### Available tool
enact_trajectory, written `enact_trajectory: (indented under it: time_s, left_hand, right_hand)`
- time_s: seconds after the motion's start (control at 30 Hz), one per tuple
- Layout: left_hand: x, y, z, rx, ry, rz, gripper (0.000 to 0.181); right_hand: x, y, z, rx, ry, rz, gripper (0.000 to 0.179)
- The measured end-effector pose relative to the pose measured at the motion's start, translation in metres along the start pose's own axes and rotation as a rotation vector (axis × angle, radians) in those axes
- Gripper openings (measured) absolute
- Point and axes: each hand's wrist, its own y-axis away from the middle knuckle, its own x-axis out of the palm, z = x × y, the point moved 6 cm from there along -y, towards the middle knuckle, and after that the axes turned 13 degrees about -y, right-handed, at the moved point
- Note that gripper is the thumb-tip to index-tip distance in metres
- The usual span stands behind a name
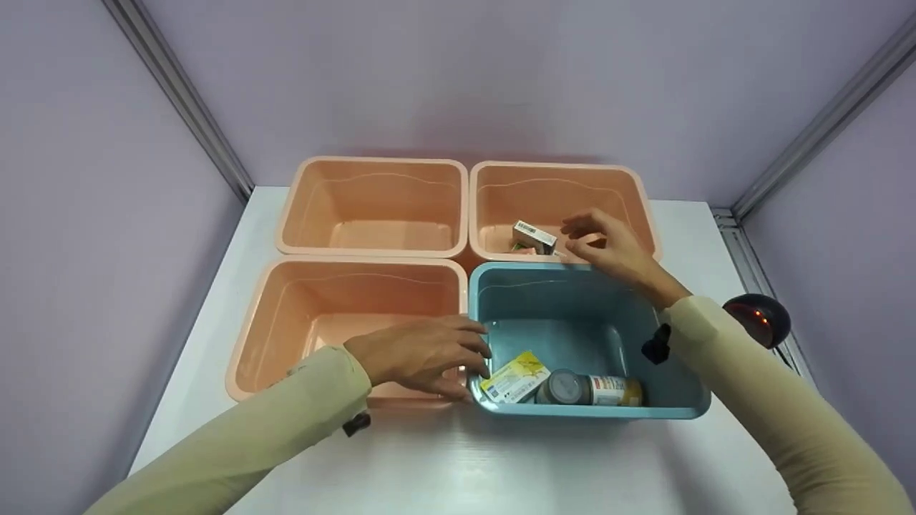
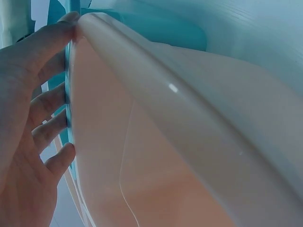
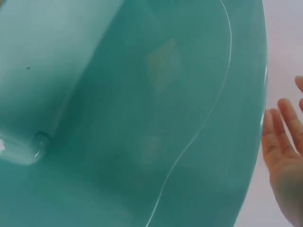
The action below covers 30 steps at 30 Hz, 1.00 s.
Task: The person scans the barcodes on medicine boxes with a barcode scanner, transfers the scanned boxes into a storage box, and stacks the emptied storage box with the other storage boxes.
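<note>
My left hand (image 1: 429, 354) rests over the meeting rims of the front left peach bin (image 1: 247, 343) and the blue bin (image 1: 587, 411), its fingers loosely extended. In the left wrist view, fingertips lie along the blue edge and the thumb (image 2: 49, 40) reaches a corner. The right hand (image 1: 608, 247) hovers at the front rim of the back right peach bin (image 1: 558, 166), fingers relaxed with nothing between them. Beside it a small white box (image 1: 534, 237) lies in that bin. Inside the blue bin are a yellow-and-white box (image 1: 517, 377), a grey-lidded jar (image 1: 564, 387) and a bottle with a white-and-orange label (image 1: 614, 391).
The back left peach bin (image 1: 379, 163) completes a tight two-by-two block on the white table (image 1: 458, 465). A black rounded device with red lights (image 1: 758, 320) stands at the right. Pale panels with metal posts (image 1: 186, 93) enclose the table.
</note>
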Motion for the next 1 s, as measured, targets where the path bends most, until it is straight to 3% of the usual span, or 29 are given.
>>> enact_trajectory:
  time_s: [0.13,0.23,0.43,0.57,0.67,0.77,1.0]
  left_hand:
    - [0.001,0.000,0.000,-0.010,0.008,0.010,0.043]
    - [0.000,0.000,0.001,-0.018,0.008,0.019,0.043]
    - [0.001,0.001,0.003,-0.026,0.028,0.035,0.044]
    - [0.001,0.000,0.003,-0.017,0.019,0.029,0.044]
    - [0.001,0.000,0.002,-0.014,0.010,0.029,0.044]
    - [0.001,0.001,0.002,-0.009,0.009,0.027,0.044]
    - [0.000,-0.001,0.001,0.004,0.005,0.007,0.043]
  right_hand:
    - [0.006,0.019,0.002,-0.022,-0.028,0.117,0.035]
    - [0.016,0.034,-0.005,0.020,-0.056,0.313,0.033]
    - [0.054,0.075,-0.031,0.273,0.032,0.772,0.049]
    - [0.076,0.095,-0.041,0.442,0.146,0.962,0.066]
    - [0.087,0.102,-0.041,0.488,0.227,1.043,0.074]
    - [0.096,0.103,-0.040,0.464,0.269,1.083,0.076]
    - [0.101,0.098,-0.033,0.399,0.260,1.047,0.066]
